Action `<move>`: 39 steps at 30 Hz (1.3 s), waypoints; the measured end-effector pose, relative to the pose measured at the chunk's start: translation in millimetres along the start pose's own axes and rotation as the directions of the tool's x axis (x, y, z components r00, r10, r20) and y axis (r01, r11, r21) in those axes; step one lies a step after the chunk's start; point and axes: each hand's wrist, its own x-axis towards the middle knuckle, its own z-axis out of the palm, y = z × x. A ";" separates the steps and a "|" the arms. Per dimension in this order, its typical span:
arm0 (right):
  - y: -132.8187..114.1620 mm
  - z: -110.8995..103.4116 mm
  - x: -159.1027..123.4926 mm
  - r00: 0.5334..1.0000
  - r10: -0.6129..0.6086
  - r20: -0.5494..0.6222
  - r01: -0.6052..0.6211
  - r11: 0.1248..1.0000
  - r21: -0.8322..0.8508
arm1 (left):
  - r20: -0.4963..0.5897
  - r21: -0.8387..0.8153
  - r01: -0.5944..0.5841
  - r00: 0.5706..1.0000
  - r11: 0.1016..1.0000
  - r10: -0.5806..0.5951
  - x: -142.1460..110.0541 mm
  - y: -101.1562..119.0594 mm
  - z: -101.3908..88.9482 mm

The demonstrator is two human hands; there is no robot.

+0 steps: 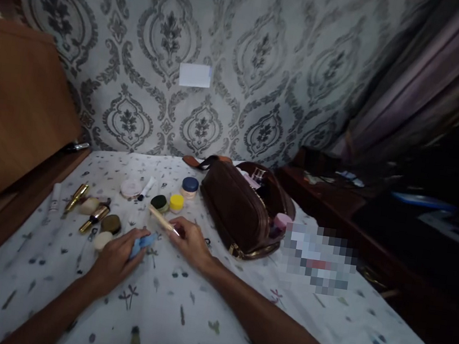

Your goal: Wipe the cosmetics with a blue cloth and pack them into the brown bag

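Note:
My left hand [115,258] is closed around a small light-blue piece [141,244], soft-looking like a cloth or sponge, low over the tablecloth. To its right, my right hand [191,243] grips a slim beige stick [163,219] with a shiny band near my fingers; its exact kind is unclear. Beyond the stick stand a dark-lidded jar [159,202], a yellow-lidded jar [176,202] and a blue-lidded jar [190,185]. Close to my left hand are a cream-coloured round item [102,241] and an olive-brown lidded jar [111,224].
A brown zip bag [233,209] lies unzipped at centre right, with a pink-lidded jar [283,221] at its opening. Gold tubes [76,198] and a white tube [56,196] lie left. A wooden cabinet [9,124] borders the left; patterned wallpaper [229,52] stands behind.

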 end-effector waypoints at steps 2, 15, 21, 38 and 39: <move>0.2 2.0 -0.1 1.000 -0.015 0.006 0.016 1.000 -0.012 | 0.001 -0.013 0.052 0.999 0.999 -0.052 2.0 7.4 -1.4; 11.4 -13.7 -13.9 0.993 -0.101 0.052 0.106 0.990 -0.096 | 0.125 0.133 0.094 0.986 0.987 -0.111 35.6 49.1 24.5; 18.0 -18.6 -22.1 0.994 -0.108 -0.001 0.108 0.993 -0.050 | 0.211 0.302 0.004 0.975 0.953 -0.071 35.8 47.0 35.0; 30.3 -22.0 -25.0 1.000 0.000 -0.016 0.005 0.939 0.344 | 0.142 0.517 0.207 0.936 0.830 -0.323 38.1 14.7 15.2; 29.5 -22.8 -24.1 1.000 -0.004 -0.013 0.009 0.933 0.361 | 0.124 0.506 0.221 0.938 0.834 -0.324 38.1 13.6 14.0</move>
